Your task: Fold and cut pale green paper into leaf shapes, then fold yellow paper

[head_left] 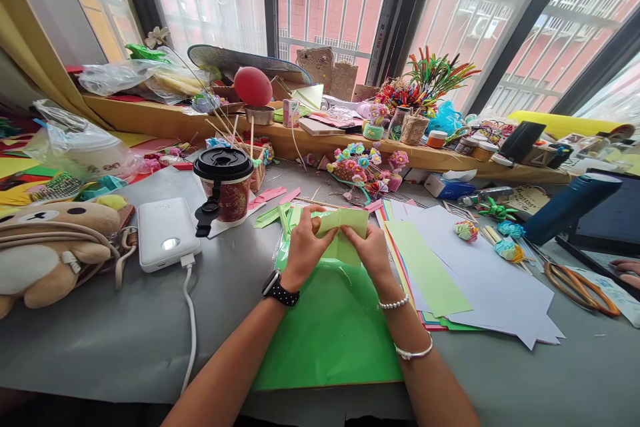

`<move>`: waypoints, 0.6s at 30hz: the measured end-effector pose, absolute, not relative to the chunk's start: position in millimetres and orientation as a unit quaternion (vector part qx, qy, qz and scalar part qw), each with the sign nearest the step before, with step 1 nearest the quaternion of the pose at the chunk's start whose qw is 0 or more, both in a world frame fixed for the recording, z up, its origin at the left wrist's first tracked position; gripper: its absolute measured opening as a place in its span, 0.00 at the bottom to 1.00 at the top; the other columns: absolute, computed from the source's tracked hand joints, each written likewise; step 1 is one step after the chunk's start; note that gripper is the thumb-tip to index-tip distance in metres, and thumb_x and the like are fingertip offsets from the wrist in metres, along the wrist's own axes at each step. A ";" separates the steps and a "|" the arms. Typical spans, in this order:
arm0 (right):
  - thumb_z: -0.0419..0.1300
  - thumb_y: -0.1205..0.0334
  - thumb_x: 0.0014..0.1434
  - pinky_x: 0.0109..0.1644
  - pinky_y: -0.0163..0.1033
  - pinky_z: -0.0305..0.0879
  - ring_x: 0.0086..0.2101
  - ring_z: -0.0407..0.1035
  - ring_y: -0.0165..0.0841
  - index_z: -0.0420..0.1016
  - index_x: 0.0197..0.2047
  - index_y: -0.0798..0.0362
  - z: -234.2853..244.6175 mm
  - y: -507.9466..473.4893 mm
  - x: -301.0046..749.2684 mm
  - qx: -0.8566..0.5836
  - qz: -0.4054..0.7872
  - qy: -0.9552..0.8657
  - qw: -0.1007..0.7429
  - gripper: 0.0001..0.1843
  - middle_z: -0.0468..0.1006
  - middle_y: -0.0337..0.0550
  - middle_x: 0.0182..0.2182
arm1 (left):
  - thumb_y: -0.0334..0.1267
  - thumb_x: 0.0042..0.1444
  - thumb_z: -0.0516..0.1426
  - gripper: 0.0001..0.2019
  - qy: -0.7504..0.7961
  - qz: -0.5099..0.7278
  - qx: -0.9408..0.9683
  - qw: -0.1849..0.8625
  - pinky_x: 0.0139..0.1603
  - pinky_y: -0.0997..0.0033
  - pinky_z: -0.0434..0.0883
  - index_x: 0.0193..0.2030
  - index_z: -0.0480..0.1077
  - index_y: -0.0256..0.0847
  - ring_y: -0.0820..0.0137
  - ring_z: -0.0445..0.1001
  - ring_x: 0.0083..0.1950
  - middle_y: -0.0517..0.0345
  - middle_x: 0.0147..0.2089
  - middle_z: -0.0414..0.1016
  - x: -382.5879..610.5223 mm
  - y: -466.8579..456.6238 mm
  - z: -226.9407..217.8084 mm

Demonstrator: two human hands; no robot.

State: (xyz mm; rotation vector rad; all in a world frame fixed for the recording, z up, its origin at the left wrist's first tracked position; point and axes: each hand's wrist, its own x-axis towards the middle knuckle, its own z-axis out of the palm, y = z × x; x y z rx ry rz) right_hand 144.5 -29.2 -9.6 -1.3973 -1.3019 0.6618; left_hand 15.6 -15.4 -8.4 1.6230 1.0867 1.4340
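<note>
Both hands pinch a light green paper (pixel 345 219) that shows creases, held up over a glossy green sheet (pixel 335 340). My left hand (pixel 306 240) grips its left part, the thumb pressed near the middle. On the right part, my right hand (pixel 369 247) is closed with its thumb close to the other thumb. Folded green paper strips (pixel 273 213) lie just beyond my left hand. Beside my right forearm, a flat light green strip (pixel 430 270) rests on a stack of white paper (pixel 495 287) with coloured sheets beneath.
At the left stand a lidded paper cup (pixel 227 193), a white power bank (pixel 167 233) with its cable and a plush bear (pixel 55 247). Scissors (pixel 575 287) and a dark blue bottle (pixel 573 207) lie at the right. Craft flowers (pixel 363 167) sit at the back. Another person's hand (pixel 627 270) shows at the right edge.
</note>
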 end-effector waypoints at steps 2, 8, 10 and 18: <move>0.59 0.50 0.43 0.24 0.36 0.60 0.24 0.67 0.35 0.74 0.28 0.59 -9.6 -29.2 144.1 -0.588 0.281 -0.542 0.531 0.18 0.76 0.47 0.24 | 0.37 0.41 0.60 0.19 0.421 0.556 0.619 0.362 0.28 0.76 0.63 0.40 0.60 0.42 0.72 0.70 0.27 0.64 0.25 0.70 15.6 -15.3 -8.9; 0.59 0.49 0.43 0.23 0.36 0.60 0.24 0.67 0.35 0.74 0.28 0.59 -9.4 -29.8 145.1 -0.588 0.283 -0.542 0.530 0.19 0.76 0.47 0.24 | 0.38 0.41 0.60 0.18 0.419 0.564 0.605 0.374 0.27 0.77 0.63 0.40 0.61 0.42 0.72 0.70 0.27 0.63 0.27 0.71 15.2 -14.9 -8.4; 0.59 0.49 0.43 0.23 0.35 0.60 0.23 0.67 0.34 0.74 0.28 0.59 -9.5 -29.6 145.9 -0.584 0.295 -0.544 0.525 0.19 0.76 0.46 0.24 | 0.38 0.40 0.61 0.19 0.420 0.570 0.584 0.396 0.27 0.77 0.64 0.40 0.60 0.42 0.72 0.70 0.28 0.62 0.28 0.71 14.3 -13.8 -8.0; 0.63 0.51 0.39 0.27 0.37 0.64 0.26 0.70 0.36 0.74 0.29 0.58 -12.2 -25.7 150.8 -0.542 0.396 -0.497 0.549 0.19 0.77 0.47 0.27 | 0.42 0.38 0.62 0.25 0.406 0.542 0.530 0.510 0.25 0.74 0.67 0.42 0.57 0.41 0.69 0.73 0.28 0.59 0.30 0.73 12.4 -8.5 -9.5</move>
